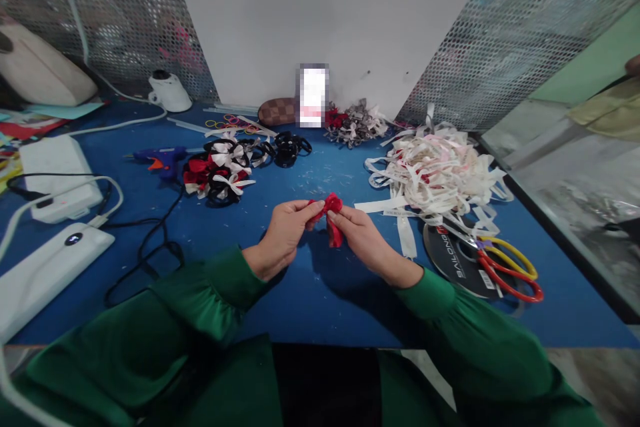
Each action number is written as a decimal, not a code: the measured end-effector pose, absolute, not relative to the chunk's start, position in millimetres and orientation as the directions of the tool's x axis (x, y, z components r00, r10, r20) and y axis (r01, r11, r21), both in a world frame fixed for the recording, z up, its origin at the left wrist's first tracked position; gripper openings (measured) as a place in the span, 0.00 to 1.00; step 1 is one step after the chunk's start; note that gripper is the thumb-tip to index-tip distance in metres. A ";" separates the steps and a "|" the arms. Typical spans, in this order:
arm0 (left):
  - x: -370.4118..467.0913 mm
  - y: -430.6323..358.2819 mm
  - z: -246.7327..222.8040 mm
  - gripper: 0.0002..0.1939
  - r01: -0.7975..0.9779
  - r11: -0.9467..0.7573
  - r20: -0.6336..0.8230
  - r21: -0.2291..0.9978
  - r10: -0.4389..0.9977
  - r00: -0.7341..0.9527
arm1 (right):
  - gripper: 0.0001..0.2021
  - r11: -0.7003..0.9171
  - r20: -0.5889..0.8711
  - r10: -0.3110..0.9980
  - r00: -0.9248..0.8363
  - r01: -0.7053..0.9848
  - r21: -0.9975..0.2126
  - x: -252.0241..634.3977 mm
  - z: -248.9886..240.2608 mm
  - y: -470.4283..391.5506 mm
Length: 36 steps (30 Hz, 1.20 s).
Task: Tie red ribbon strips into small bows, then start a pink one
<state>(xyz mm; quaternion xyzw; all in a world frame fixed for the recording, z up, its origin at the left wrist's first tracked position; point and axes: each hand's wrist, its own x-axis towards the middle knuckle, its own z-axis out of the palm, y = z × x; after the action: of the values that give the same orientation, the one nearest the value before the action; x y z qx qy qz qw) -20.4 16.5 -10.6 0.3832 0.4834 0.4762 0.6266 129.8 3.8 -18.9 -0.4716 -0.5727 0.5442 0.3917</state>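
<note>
Between my two hands, above the middle of the blue table (310, 307), is a red ribbon bow (334, 203) with one tail hanging down. My left hand (283, 233) pinches its left side between thumb and fingers. On the other side my right hand (364, 237) grips it close to the centre, thumb on top. The fingertips hide part of the ribbon. Beyond my left hand lies a pile of black hair ties with red and white bows (220, 170). Loose white ribbon strips (383, 205) lie just past my right hand.
At the right are a heap of white ribbon (440, 167), a black ribbon spool (450, 260) and scissors (510, 270). A blue glue gun (167, 159), black cable (163, 250) and white power bank (60, 273) lie left. Behind stand a checked case (276, 111) and a blurred phone (313, 95).
</note>
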 end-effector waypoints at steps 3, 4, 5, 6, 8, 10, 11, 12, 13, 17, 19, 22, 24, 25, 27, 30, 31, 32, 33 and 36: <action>-19.9 15.9 -7.8 0.16 -0.229 0.265 -0.252 0.936 0.964 0.086 | 0.18 -0.083 -0.087 0.971 -0.221 0.031 -0.996 126.3 -14.1 0.6; -19.9 15.9 -7.3 0.16 -0.234 0.271 -0.257 0.934 0.962 0.088 | 0.17 -0.101 -0.098 0.971 -0.217 -0.002 -0.995 125.4 -12.5 -0.3; -20.1 16.2 -7.0 0.15 -0.241 0.275 -0.260 0.931 0.961 0.091 | 0.16 -0.119 -0.110 0.970 -0.216 -0.029 -0.992 124.8 -11.0 -0.9; -20.3 16.5 -7.1 0.15 -0.248 0.279 -0.263 0.928 0.960 0.098 | 0.15 -0.134 -0.120 0.968 -0.220 -0.050 -0.990 124.6 -9.9 -1.2; -20.8 17.5 -8.3 0.15 -0.257 0.283 -0.264 0.924 0.958 0.108 | 0.15 -0.142 -0.124 0.966 -0.226 -0.063 -0.988 125.3 -9.6 -0.4; -21.1 18.5 -10.3 0.15 -0.242 0.268 -0.249 0.933 0.963 0.105 | 0.15 -0.123 -0.116 0.966 -0.232 -0.014 -0.992 127.2 -12.2 1.9; -21.2 18.8 -11.4 0.16 -0.226 0.254 -0.236 0.940 0.966 0.103 | 0.16 -0.107 -0.111 0.967 -0.230 0.028 -0.994 128.3 -14.4 3.4; -21.3 19.0 -12.5 0.16 -0.209 0.239 -0.222 0.948 0.970 0.102 | 0.17 -0.091 -0.104 0.969 -0.226 0.070 -0.993 129.3 -17.0 4.8; -21.3 19.0 -13.3 0.16 -0.192 0.225 -0.207 0.955 0.972 0.106 | 0.18 -0.074 -0.096 0.971 -0.220 0.107 -0.992 130.1 -19.7 6.1; -22.3 18.9 -14.4 0.14 -0.138 0.191 -0.171 0.972 0.974 0.149 | 0.19 0.001 -0.037 0.975 -0.221 0.167 -0.986 129.6 -26.7 7.4; -23.4 19.5 -14.0 0.13 -0.109 0.181 -0.165 0.977 0.976 0.140 | 0.19 -0.012 -0.051 0.966 -0.255 0.151 -0.988 127.7 -27.4 6.7; -25.1 21.2 -13.6 0.14 -0.094 0.175 -0.166 0.980 0.982 0.094 | 0.19 -0.065 -0.103 0.947 -0.305 0.133 -0.989 125.4 -26.5 5.6; -25.5 22.4 -13.9 0.15 -0.113 0.184 -0.176 0.976 0.981 0.076 | 0.18 -0.020 -0.084 0.948 -0.307 0.206 -0.978 125.2 -25.1 4.8; -25.4 23.0 -14.2 0.15 -0.131 0.198 -0.190 0.971 0.979 0.075 | 0.18 0.024 -0.060 0.949 -0.309 0.260 -0.965 125.6 -24.1 4.3; -25.2 24.1 -14.8 0.17 -0.163 0.237 -0.224 0.958 0.970 0.090 | 0.18 0.102 -0.024 0.939 -0.342 0.348 -0.932 127.5 -21.7 3.4; -25.4 25.9 -14.9 0.18 -0.161 0.271 -0.253 0.949 0.959 0.127 | 0.18 0.162 0.003 0.938 -0.348 0.428 -0.889 132.3 -17.6 3.4; -25.8 26.3 -14.6 0.18 -0.141 0.262 -0.245 0.955 0.961 0.126 | 0.18 0.163 0.019 0.951 -0.308 0.451 -0.878 134.2 -16.4 3.9; -26.3 26.5 -14.2 0.17 -0.115 0.247 -0.232 0.962 0.965 0.125 | 0.17 0.157 0.040 0.966 -0.254 0.461 -0.874 136.0 -15.3 4.8; -26.8 26.3 -13.8 0.16 -0.087 0.230 -0.218 0.969 0.968 0.128 | 0.16 0.145 0.060 0.978 -0.198 0.451 -0.881 137.7 -14.4 5.9; -27.9 24.6 -12.7 0.14 0.003 0.193 -0.189 0.981 0.961 0.203 | 0.14 0.092 0.055 0.990 -0.130 0.299 -0.950 142.0 -12.5 10.6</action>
<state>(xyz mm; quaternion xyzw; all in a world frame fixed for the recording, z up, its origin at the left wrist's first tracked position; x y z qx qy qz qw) -27.9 24.6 -12.7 0.4934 0.4883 0.4003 0.5982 142.0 10.6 -12.5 -0.5211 -0.6186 0.4271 0.4041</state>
